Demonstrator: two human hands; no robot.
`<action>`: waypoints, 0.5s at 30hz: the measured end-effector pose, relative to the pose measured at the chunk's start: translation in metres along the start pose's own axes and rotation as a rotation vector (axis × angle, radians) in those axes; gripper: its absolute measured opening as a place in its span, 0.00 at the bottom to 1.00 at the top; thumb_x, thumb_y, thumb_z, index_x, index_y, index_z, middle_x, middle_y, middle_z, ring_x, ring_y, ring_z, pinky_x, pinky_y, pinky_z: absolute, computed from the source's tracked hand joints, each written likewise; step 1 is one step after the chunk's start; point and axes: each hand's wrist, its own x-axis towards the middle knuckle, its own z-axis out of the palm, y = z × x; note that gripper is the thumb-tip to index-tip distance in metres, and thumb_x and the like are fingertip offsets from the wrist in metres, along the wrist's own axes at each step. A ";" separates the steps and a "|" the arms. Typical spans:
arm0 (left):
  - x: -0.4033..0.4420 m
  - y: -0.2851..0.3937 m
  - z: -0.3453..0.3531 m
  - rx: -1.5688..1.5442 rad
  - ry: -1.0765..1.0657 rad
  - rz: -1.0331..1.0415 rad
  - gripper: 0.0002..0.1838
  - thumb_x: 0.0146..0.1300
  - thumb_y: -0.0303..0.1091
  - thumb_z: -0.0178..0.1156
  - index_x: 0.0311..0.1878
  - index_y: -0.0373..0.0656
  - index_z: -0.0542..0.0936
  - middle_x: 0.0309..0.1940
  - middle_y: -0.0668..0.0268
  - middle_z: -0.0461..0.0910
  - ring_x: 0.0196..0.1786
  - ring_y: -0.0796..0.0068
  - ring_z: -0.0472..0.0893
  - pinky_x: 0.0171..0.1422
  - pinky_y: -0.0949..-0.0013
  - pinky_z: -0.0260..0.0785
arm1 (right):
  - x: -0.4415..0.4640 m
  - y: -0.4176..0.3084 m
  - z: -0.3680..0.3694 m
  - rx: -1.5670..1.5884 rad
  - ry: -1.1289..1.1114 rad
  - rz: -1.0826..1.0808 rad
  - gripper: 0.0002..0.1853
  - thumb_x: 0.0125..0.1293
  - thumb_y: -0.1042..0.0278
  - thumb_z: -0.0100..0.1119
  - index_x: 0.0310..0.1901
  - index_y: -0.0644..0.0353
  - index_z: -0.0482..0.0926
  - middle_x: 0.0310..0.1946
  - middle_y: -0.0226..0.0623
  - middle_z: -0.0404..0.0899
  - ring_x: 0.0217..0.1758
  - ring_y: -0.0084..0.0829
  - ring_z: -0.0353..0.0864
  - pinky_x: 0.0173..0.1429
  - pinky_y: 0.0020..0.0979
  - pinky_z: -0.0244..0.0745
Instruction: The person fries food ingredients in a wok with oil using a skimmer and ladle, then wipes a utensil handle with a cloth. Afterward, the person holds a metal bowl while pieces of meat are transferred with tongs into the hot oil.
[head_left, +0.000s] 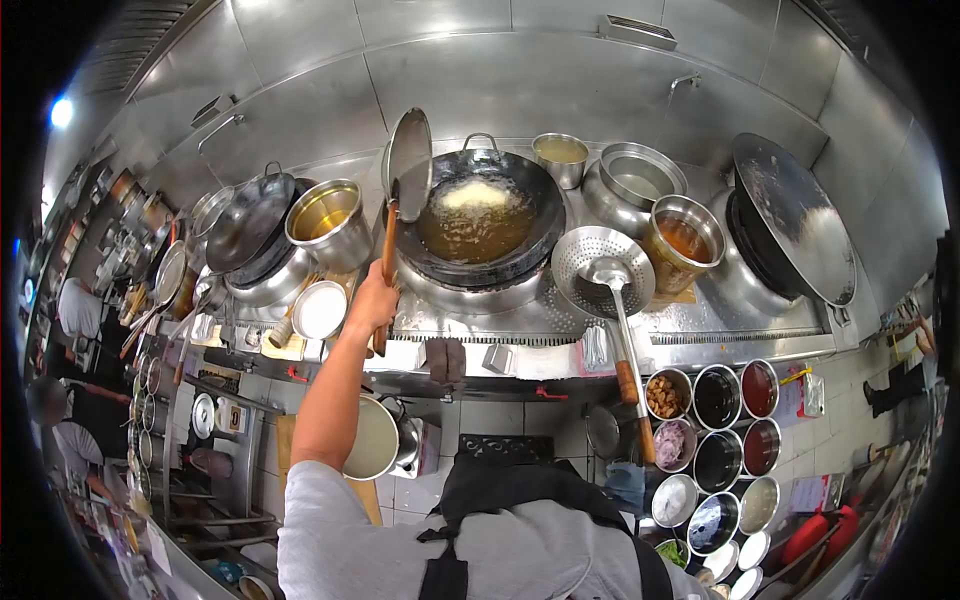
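Note:
My left hand [374,300] is wrapped round the wooden handle of a round mesh strainer [412,155]. The strainer is tilted up at the left edge of the centre wok [545,195], its mesh over the rim. Inside the wok, pale foamy food [474,196] lies in bubbling brown oil [475,235]. To the right of the wok rests a large perforated skimmer [575,262] with a metal ladle [606,272] in it, their wooden handles pointing toward me. No part of my right hand shows.
Pots of yellow liquid [325,210] and orange liquid [685,240] flank the wok. A white bowl [320,310] sits nearby. Another wok [245,230] is left; a tilted wok [795,220] is right. Several ingredient containers [716,397] stand lower right. People [80,305] are far left.

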 end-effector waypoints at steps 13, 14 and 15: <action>0.006 0.053 0.070 -0.716 -0.455 -0.188 0.19 0.57 0.20 0.55 0.52 0.37 0.65 0.30 0.57 0.77 0.24 0.74 0.76 0.25 0.70 0.73 | 0.036 0.000 0.000 0.469 0.027 0.439 0.09 0.57 0.65 0.53 0.34 0.60 0.80 0.36 0.48 0.80 0.42 0.48 0.79 0.47 0.46 0.73; 0.002 0.056 0.076 -0.765 -0.451 -0.187 0.18 0.56 0.20 0.55 0.51 0.36 0.65 0.30 0.57 0.77 0.23 0.73 0.76 0.25 0.69 0.73 | 0.031 -0.006 -0.011 0.235 -0.025 0.257 0.09 0.57 0.65 0.53 0.33 0.59 0.80 0.37 0.47 0.80 0.43 0.46 0.80 0.48 0.45 0.73; -0.002 0.058 0.081 -0.815 -0.446 -0.188 0.17 0.56 0.20 0.54 0.49 0.36 0.65 0.29 0.56 0.77 0.22 0.72 0.76 0.24 0.68 0.73 | 0.023 0.003 0.005 0.237 -0.020 0.264 0.09 0.57 0.65 0.53 0.33 0.59 0.80 0.37 0.47 0.80 0.43 0.46 0.80 0.48 0.45 0.73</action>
